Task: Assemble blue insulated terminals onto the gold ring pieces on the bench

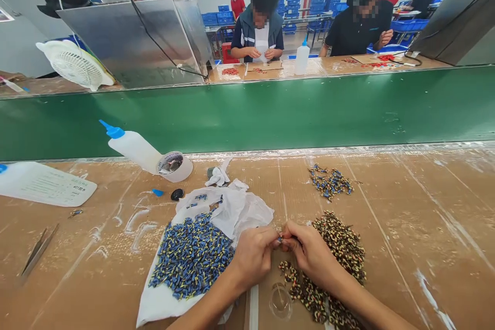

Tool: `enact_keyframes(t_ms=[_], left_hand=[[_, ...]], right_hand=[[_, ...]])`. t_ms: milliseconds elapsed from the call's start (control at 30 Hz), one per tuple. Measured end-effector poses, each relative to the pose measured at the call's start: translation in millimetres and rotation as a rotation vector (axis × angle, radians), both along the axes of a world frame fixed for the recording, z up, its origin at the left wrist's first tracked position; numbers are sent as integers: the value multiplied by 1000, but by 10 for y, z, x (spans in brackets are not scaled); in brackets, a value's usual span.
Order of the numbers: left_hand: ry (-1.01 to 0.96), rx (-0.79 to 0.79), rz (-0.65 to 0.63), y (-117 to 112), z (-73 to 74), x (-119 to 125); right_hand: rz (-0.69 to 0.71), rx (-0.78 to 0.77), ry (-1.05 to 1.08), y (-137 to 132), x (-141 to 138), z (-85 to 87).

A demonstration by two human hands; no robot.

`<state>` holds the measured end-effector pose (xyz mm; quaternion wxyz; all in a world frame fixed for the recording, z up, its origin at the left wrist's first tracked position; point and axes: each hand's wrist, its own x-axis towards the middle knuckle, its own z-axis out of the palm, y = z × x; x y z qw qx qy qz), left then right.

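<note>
The step in hand appears to be fine fingertip work: the left hand [253, 255] and the right hand [309, 252] meet in front of the person, with thumbs and forefingers pinched together on one small blue piece [279, 238]. This piece lies exactly at the tips, between the two hands, and is mostly covered by them; its exact form I cannot tell. In my judgement, the next move calls for a light, steady pinch, because so tiny a part could easily slip.

Taking this meeting point as the clock's centre, the heap of blue-and-yellow pieces [189, 260] lies toward nine o'clock, on a white sheet [152, 309]. The heap of dark pieces with cream and red parts [342, 247] spreads from three to five o'clock, partly behind the right forearm. A smaller blue-and-yellow pile [330, 183] is between one and two o'clock. The clear round dish [280, 301] stands at six, and the metal tweezers [38, 251] lie well apart at nine.
</note>
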<state>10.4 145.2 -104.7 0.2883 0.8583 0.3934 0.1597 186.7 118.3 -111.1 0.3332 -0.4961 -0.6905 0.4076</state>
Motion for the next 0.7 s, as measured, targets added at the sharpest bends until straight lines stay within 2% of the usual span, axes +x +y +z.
enact_keyframes(t_ms=[133, 233, 300, 400, 567, 633, 700], left_hand=[[8, -44, -26, 30, 73, 0], [9, -62, -45, 84, 238, -6], [10, -54, -74, 108, 421, -21], [-17, -27, -92, 56, 800, -58], [-106, 34, -68, -329, 1451, -149], [-126, 46, -61, -513, 1615, -192], [-160, 51, -79, -671, 1716, -238]], right_hand=[[16, -45, 21, 42, 12, 56], [5, -43, 4, 84, 18, 189], [-7, -16, -15, 82, 25, 362], [-6, 24, -1, -11, 22, 749], [-32, 85, 127, -391, -72, 1409], [-44, 94, 160, -566, -127, 1579], [-47, 86, 207, -729, -182, 1694]])
